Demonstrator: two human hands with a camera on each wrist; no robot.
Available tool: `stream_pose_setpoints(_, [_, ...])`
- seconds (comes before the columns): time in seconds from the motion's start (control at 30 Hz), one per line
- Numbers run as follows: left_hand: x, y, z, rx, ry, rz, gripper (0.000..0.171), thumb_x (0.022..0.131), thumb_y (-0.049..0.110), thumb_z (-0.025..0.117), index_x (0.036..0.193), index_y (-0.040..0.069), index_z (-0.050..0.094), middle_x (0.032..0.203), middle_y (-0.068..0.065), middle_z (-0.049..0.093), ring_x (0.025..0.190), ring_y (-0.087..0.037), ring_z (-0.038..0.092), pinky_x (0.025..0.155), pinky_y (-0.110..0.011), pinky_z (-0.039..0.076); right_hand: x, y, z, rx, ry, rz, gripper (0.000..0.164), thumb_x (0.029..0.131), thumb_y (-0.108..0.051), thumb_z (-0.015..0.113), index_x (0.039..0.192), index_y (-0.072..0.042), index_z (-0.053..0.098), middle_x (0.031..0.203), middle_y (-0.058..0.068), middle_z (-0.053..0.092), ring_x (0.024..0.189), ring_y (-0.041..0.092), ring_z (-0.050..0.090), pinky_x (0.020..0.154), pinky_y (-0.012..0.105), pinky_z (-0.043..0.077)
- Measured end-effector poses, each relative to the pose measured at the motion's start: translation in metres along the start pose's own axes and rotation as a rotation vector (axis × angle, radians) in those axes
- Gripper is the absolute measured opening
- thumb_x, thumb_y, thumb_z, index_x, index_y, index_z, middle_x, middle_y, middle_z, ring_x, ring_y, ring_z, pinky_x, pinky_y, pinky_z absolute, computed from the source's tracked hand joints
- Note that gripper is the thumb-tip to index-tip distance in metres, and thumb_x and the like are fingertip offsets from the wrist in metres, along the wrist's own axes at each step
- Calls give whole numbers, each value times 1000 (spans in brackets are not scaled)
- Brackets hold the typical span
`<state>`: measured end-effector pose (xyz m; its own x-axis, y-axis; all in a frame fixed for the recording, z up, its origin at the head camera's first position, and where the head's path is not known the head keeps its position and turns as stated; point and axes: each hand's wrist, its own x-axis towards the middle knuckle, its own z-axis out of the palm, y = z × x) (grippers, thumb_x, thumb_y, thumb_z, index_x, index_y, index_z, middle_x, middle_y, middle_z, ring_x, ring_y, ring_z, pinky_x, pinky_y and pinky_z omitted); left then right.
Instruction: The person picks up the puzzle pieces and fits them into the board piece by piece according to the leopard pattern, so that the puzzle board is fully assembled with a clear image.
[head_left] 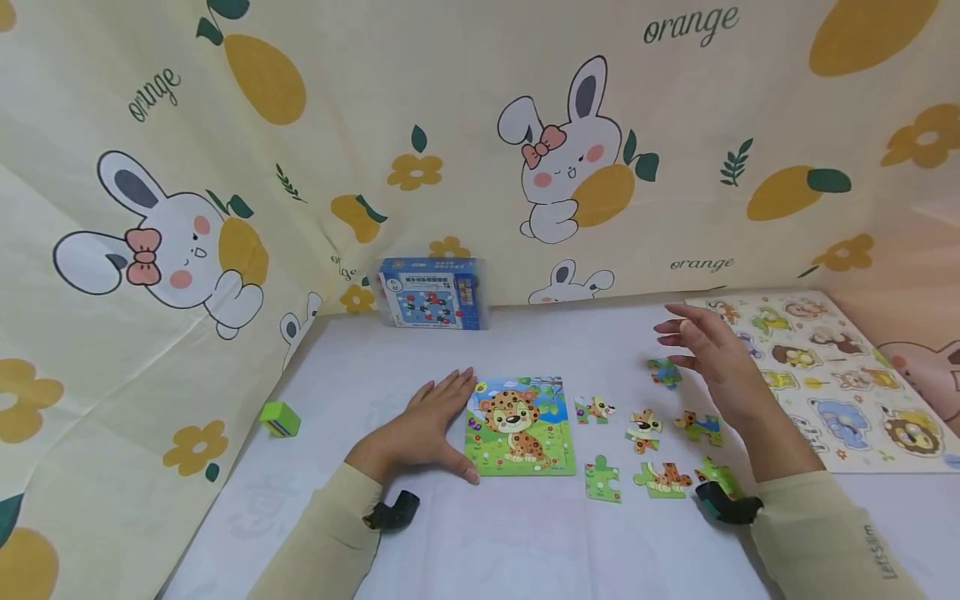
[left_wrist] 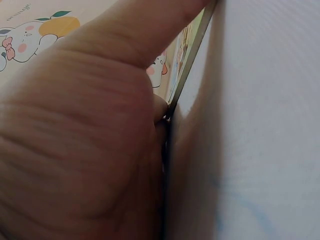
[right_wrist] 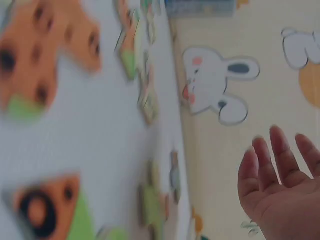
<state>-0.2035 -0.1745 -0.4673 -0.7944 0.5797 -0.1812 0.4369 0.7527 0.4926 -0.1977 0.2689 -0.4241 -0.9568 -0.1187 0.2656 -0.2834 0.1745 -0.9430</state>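
A square leopard puzzle board (head_left: pixel 521 425) lies on the white table in the head view. My left hand (head_left: pixel 423 429) rests flat along its left side, fingertips at the upper left corner and thumb at the lower left one. In the left wrist view, the palm (left_wrist: pixel 75 145) is close against the tabletop. My right hand (head_left: pixel 712 358) hovers over the loose pieces, its fingers loosely bent with nothing between them. Below its fingers lies a blue-and-green jigsaw piece (head_left: pixel 664 372). Several more pieces, including a green one (head_left: pixel 602 481) and a spotted one (head_left: pixel 664 481), lie right of the board.
A large white sheet of animal pictures (head_left: pixel 862 464) lies at the right, partly behind my right arm. At the back stands a blue box (head_left: pixel 435 296) in clear wrapping. A small green block (head_left: pixel 281 419) sits near the left edge. A patterned cloth (head_left: pixel 465 125) walls the table in.
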Motion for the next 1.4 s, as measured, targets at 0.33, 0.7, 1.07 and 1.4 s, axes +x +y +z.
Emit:
stream_pose_setpoints(0.33, [0, 0, 1, 0, -1, 0, 153, 62, 76, 95, 176, 12, 15, 181, 3, 3, 165, -18, -4, 130, -46, -5, 2, 33, -17, -284, -107, 323, 90, 105, -30, 78, 172, -3, 24, 162, 32, 39, 146, 54, 37, 110, 67, 41])
stream_pose_setpoints(0.7, [2, -3, 3, 15, 3, 3, 154, 62, 77, 94, 176, 13, 13, 181, 3, 1, 165, -18, -5, 130, -46, -5, 0, 45, -17, -535, -119, 347, 61, 105, -22, 76, 152, 10, 54, 140, 32, 46, 122, 47, 48, 97, 60, 49])
stream_pose_setpoints(1.07, [2, -3, 3, 3, 4, 2, 153, 63, 76, 95, 176, 13, 14, 181, 4, 2, 165, -17, -5, 130, -46, -5, -1, 42, -13, -443, -37, 348, 54, 107, -17, 73, 148, 6, 48, 127, 22, 53, 113, 38, 51, 88, 40, 50])
stream_pose_setpoints(1.4, [1, -3, 3, 0, 7, 11, 153, 62, 76, 95, 176, 13, 13, 181, 3, 2, 165, -18, -4, 130, -46, -5, 0, 34, -5, -185, 6, 336, 42, 113, -14, 64, 150, 2, 53, 121, 19, 57, 95, 19, 70, 80, 26, 62])
